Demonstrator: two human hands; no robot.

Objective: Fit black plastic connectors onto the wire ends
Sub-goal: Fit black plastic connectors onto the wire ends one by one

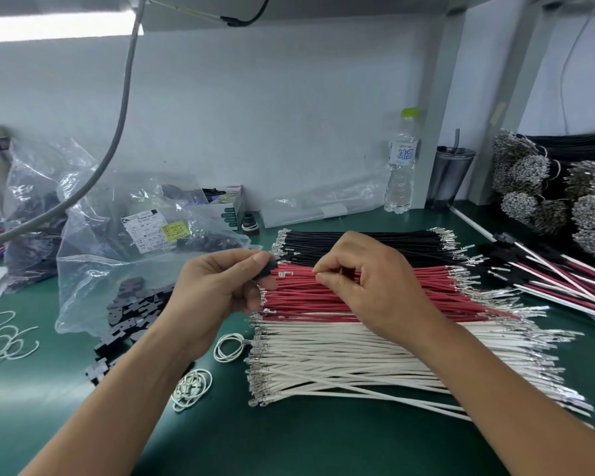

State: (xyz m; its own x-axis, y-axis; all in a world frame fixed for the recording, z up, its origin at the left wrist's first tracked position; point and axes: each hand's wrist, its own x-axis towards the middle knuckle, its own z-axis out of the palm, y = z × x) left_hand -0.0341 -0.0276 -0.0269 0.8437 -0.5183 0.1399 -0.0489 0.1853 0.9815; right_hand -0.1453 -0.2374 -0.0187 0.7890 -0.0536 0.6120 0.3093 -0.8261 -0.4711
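We hold a small black plastic connector (pixel 268 267) pinched between the thumb and forefinger of our left hand (pixel 220 290), raised just above the left ends of the wires. Our right hand (pixel 368 290) curls its fingers down onto the row of red insulated wires (pixel 409 297), thumb and forefinger closed on a single thin red strand whose bare metal terminal points toward the connector, a short way from it.

The wires lie side by side on the dark green matte counter (pixel 289 441) in three flat bands: matte black wires (pixel 375 245) farthest from us, the red ones in the middle, and glossy white wires (pixel 358 365) nearest, each tipped at both ends with small silvery crimped terminals.

To the left, a crinkled clear plastic bag (pixel 93 269) spills flat black moulded connector pieces (pixel 124 324) onto the counter. Thin white rubber bands (pixel 228 348) lie in loose loops beside them.

At the back wall stands a clear ribbed water bottle with a pale green cap (pixel 402 163), just beside a dark smoky tumbler with a straw (pixel 449 180). On the far right, bundles of wire with bristling metal ends (pixel 529 173) are heaped together.
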